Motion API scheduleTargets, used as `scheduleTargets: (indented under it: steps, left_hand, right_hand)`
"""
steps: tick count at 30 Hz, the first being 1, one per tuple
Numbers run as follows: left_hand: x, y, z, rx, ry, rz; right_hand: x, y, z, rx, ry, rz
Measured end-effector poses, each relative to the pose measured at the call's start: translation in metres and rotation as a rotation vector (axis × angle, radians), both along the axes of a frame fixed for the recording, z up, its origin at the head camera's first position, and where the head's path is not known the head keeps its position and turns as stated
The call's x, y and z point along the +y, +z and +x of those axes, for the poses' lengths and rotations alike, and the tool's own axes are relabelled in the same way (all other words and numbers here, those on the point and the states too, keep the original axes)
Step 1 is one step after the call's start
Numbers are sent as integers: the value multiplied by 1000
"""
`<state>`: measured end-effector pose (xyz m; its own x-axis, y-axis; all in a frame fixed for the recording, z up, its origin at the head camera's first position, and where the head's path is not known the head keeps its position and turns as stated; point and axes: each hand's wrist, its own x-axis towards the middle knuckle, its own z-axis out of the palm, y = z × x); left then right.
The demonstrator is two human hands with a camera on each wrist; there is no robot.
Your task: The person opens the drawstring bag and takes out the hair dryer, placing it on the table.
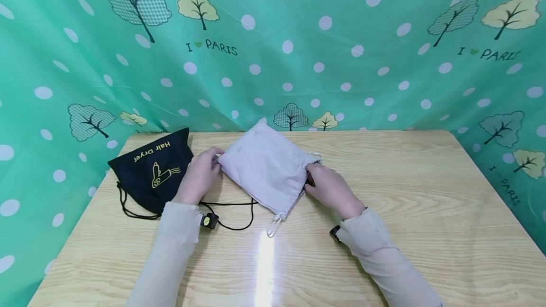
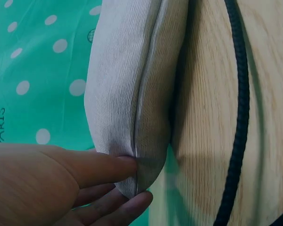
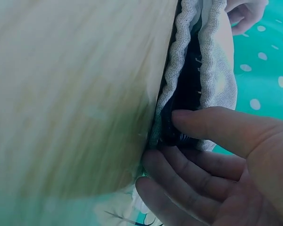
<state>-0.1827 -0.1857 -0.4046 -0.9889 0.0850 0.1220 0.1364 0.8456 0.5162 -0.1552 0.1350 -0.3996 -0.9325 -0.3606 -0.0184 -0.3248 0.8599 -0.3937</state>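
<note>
A pale grey cloth drawstring bag (image 1: 264,162) lies flat on the table, its gathered mouth toward the right. My left hand (image 1: 201,174) pinches the bag's left corner; in the left wrist view the thumb (image 2: 108,169) lies on one face with fingers on the other. At the mouth, my right hand (image 1: 330,187) grips a dark object. The right wrist view shows the mouth parted and a shiny black object (image 3: 184,94) inside, with the thumb (image 3: 203,123) on its end and fingers beneath. Most of that object is hidden in the bag.
A black drawstring pouch (image 1: 164,167) marked "Hair Dryer" lies to the left, partly behind my left hand. Its black cord (image 1: 234,229) loops across the wooden table (image 1: 405,188). White cord with a toggle (image 1: 275,224) hangs from the grey bag's near corner. A green curtain (image 1: 273,60) stands behind.
</note>
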Motion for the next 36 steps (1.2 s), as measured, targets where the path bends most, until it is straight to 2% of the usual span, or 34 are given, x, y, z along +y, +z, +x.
scheduleTargets:
  steps: [4, 10, 17, 21, 28, 36]
  left_hand:
    - [-3, 0, 1, -5, 16, 14]
    - [-6, 2, 0, -1, 4, 28]
    - [-7, 4, -2, -11, 2, 19]
    - [-5, 5, -1, -12, -26, -2]
    - [-2, 5, 2, -24, -135, -34]
    - [-4, 3, 4, 1, -173, -20]
  right_hand:
    - [1, 0, 1, 3, -5, -12]
    - [7, 2, -2, -6, -5, -27]
    - [16, 5, -4, -17, -36, 13]
    - [17, 5, -4, -2, -37, 5]
    - [13, 0, -5, 0, -18, -44]
    - [13, -5, -8, 29, 42, -82]
